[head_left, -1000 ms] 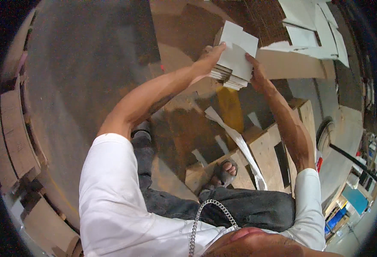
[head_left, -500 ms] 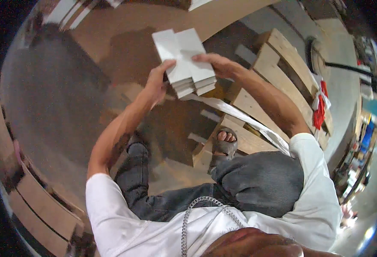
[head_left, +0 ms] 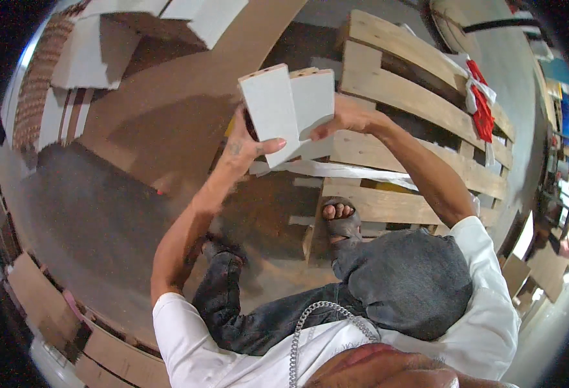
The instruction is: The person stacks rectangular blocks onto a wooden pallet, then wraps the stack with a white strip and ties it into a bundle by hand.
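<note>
Holding two white boards (head_left: 289, 107) up at chest height, both hands on them. Boards are flat rectangular panels w/ pale wood-coloured edges showing at the top, stacked one in front of the other, slightly offset & tilted. Front one sits to the left, back one peeks out on the right.

Left hand (head_left: 245, 147) grips the front board from the left side, thumb across its lower face, fingers hidden behind. Right hand (head_left: 346, 116) clasps the right edge of the back board, fingers curled on it. Both grips closed on the boards.

Just below the boards a long white strip (head_left: 349, 171) runs across, roughly level, lying over a wooden pallet (head_left: 413, 84). Pallet slats spread to the right & under the person's legs. Sandalled foot (head_left: 341, 220) rests on a lower slat, toes showing. Person sits w/ dark trousers (head_left: 400, 284), white T-shirt sleeves & a metal chain (head_left: 310, 323) at the neck.

Red-and-white cloth (head_left: 481, 110) hangs on the pallet's far right end. Upper left: big brown sheet (head_left: 187, 103) w/ more white panels (head_left: 90, 61) lying on it. Grey floor (head_left: 84, 213) to the left; wooden planks (head_left: 32, 291) line the lower-left rim.
</note>
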The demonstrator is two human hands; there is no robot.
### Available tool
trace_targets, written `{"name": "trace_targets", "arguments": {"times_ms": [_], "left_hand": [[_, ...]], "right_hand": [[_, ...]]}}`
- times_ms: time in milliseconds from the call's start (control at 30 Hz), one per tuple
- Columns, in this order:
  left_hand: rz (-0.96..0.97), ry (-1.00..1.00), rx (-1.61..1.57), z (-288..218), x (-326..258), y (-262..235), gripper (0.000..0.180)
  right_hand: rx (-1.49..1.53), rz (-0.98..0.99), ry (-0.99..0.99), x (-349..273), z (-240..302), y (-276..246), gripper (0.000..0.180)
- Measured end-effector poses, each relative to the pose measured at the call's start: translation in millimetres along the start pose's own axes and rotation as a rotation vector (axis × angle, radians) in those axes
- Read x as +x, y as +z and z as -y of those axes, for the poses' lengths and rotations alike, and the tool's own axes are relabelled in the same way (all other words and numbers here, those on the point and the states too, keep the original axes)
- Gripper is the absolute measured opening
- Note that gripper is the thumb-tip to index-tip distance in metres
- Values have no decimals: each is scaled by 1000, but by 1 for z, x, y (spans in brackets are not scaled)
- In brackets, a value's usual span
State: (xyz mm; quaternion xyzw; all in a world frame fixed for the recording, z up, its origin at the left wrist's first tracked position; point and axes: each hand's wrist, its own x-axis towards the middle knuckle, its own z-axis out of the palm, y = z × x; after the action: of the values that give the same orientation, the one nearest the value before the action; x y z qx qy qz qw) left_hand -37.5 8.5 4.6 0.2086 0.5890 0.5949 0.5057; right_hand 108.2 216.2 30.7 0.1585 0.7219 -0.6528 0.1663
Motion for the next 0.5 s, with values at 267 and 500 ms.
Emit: {"name": "trace_targets", "arguments": {"times_ms": [267,500], "left_hand": [[481,171,198,-55,122,83,114],[535,374,116,-61,179,186,116]], "right_hand": [[-126,-457,-134,-87,-13,-83,75],[-318,-773,-132,-159,-28,-145,56]]}}
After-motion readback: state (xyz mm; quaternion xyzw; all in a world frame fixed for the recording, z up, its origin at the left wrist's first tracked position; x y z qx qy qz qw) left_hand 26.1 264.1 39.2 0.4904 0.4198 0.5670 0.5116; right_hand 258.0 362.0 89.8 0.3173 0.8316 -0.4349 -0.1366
